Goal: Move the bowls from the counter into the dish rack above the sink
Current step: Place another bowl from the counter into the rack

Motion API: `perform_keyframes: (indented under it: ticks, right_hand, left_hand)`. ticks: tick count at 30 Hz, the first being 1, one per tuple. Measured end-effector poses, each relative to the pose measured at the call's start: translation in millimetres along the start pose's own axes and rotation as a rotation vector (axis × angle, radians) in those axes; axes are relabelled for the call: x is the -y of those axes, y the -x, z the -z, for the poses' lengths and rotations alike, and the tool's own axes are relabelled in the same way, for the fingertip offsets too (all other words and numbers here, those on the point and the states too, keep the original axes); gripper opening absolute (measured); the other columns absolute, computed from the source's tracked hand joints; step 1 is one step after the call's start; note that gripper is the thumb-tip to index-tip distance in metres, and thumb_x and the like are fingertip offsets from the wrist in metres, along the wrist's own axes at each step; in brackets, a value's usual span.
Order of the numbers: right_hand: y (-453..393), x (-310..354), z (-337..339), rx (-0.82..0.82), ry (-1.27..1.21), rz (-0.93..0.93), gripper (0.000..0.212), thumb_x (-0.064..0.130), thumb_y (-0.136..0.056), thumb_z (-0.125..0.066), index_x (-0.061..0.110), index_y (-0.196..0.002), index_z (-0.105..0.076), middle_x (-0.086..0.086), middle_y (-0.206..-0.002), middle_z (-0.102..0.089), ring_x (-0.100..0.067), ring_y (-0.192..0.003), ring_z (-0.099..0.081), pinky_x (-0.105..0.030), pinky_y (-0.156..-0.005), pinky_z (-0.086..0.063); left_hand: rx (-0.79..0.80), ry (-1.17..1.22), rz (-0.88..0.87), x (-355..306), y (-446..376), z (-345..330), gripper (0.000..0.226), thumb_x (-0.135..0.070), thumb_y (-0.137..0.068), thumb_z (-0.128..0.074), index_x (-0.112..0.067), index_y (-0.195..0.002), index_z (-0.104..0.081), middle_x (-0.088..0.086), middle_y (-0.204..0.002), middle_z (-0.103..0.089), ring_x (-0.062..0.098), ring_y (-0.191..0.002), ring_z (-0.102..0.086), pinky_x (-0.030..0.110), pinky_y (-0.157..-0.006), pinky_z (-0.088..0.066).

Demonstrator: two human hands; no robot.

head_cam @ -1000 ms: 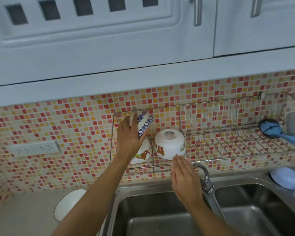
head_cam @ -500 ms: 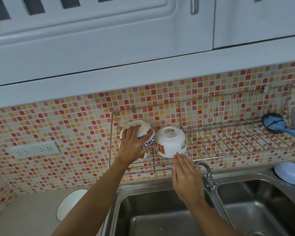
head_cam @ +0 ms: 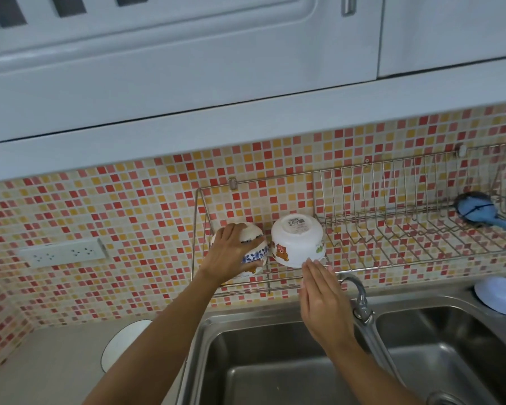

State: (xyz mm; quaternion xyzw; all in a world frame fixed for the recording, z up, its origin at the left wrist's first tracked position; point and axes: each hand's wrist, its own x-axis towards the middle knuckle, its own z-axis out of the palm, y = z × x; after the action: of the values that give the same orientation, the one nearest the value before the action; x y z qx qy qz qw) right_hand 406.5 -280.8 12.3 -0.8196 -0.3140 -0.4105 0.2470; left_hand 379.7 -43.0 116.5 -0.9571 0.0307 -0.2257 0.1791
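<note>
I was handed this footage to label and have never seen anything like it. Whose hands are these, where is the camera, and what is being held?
There is no machine: a person wears a camera on the head, looking down at their own arms. The left hand grips a blue-patterned bowl, upside down on another bowl in the wire dish rack on the tiled wall. The right hand is flat and holds nothing, just below a white bear-print bowl sitting upside down in the rack. Below is a steel sink with a tap. A blue brush lies at the rack's right end.
</note>
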Motion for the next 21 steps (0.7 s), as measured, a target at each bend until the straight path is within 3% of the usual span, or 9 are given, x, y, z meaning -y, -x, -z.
perform_keyframes:
  ticks: [9, 13, 16, 18, 21]
  right_hand:
    - [0.2, 1.0, -0.2, -0.005, -0.011, 0.000, 0.039, 0.022, -0.096, -0.043, 0.001, -0.123, -0.062, -0.014, -0.125, -0.064, -0.025, -0.121, -0.058, -0.046, -0.106, -0.044]
    - [-1.3, 1.9, 2.3, 0.009, -0.009, -0.001, 0.039, 0.022, -0.095, -0.044, 0.001, -0.123, -0.062, -0.014, -0.125, -0.064, -0.025, -0.122, -0.058, -0.045, -0.108, -0.042]
    - [-0.9, 2.1, 2.9, 0.028, 0.001, -0.009, 0.040, 0.023, -0.095, -0.044, 0.001, -0.123, -0.063, -0.014, -0.125, -0.064, -0.025, -0.121, -0.058, -0.045, -0.108, -0.042]
    - [-4.2, 3.5, 7.4, 0.058, 0.008, -0.019, 0.039, 0.024, -0.095, -0.043, 0.003, -0.119, -0.066, -0.013, -0.120, -0.067, -0.024, -0.117, -0.062, -0.043, -0.107, -0.043]
    - [-20.0, 9.2, 20.9, 0.123, -0.017, -0.091, 0.036, 0.029, -0.097, -0.043, 0.012, -0.101, -0.074, -0.004, -0.097, -0.075, -0.018, -0.092, -0.070, -0.034, -0.092, -0.053]
  left_hand:
    - [0.092, 0.112, 0.041, 0.7, 4.4, -2.6, 0.088, -0.075, -0.069, -0.058, -0.030, -0.142, -0.036, 0.013, -0.138, -0.042, 0.033, -0.127, -0.038, 0.050, -0.106, -0.033]
    - [0.209, 0.284, 0.088, 2.2, 7.8, -8.6, 0.093, -0.072, -0.074, -0.056, -0.028, -0.149, -0.021, 0.008, -0.153, -0.025, 0.027, -0.140, -0.024, 0.047, -0.116, -0.020]
    - [0.228, 0.298, 0.093, 4.5, 9.0, -9.4, 0.087, -0.072, -0.080, -0.048, -0.026, -0.149, -0.020, 0.004, -0.156, -0.024, 0.025, -0.143, -0.021, 0.045, -0.117, -0.013]
    - [0.179, 0.341, 0.135, 3.8, 10.9, -6.2, 0.087, -0.079, -0.081, -0.030, -0.024, -0.148, -0.025, 0.004, -0.155, -0.028, 0.025, -0.142, -0.025, 0.044, -0.117, -0.014]
    - [0.001, 0.457, 0.315, -4.4, 19.2, -1.9, 0.071, -0.065, -0.089, -0.031, -0.023, -0.147, -0.032, 0.003, -0.153, -0.033, 0.025, -0.141, -0.027, 0.044, -0.117, -0.022]
